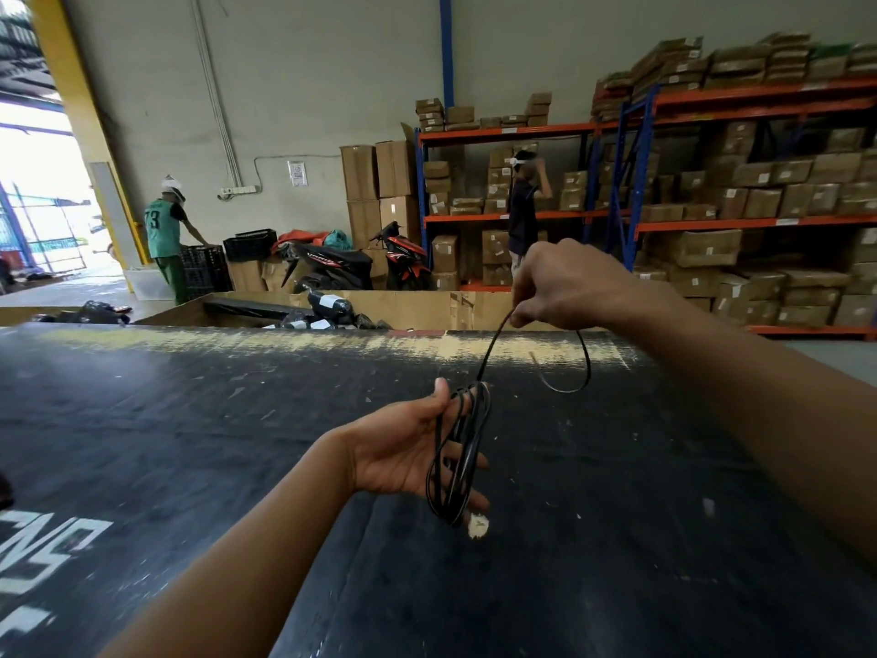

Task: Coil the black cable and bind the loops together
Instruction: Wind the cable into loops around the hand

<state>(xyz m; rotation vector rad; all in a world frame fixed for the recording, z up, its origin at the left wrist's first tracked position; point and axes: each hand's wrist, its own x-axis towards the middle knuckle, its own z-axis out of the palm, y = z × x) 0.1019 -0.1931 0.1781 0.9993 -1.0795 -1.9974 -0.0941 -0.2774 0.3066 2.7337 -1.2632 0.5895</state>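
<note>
From the head camera, a wide black table [237, 444] fills the lower half of the view; its top is dull and scuffed, flecked with pale scratches, worn yellowish along the far edge, with white painted letters at the lower left. Nothing lies on the table between the two hands. Just beyond its far edge stands a low brown box [427, 303] holding black wrapped bundles with white labels. Further back, two scooters [360, 263] in black and red are parked by stacked cardboard cartons, and orange-and-blue metal shelves [688, 220] loaded with brown boxes line the right side. One person in a green vest [166, 230] stands at black crates near the bright doorway on the left; another person [524, 211] stands at the shelves.

The black cable [458, 460] is thin, smooth and glossy. Most of it hangs as several long narrow loops from the left hand [408, 455], which is held palm up above the table, its fingers loosely curled through the loops and the thumb pointing up beside them. From the top of the loops a single strand rises to the right hand [569, 287], held higher and further away, which pinches it between thumb and fingers. Past the pinch the cable curves down in an open hook, its end free in the air.
</note>
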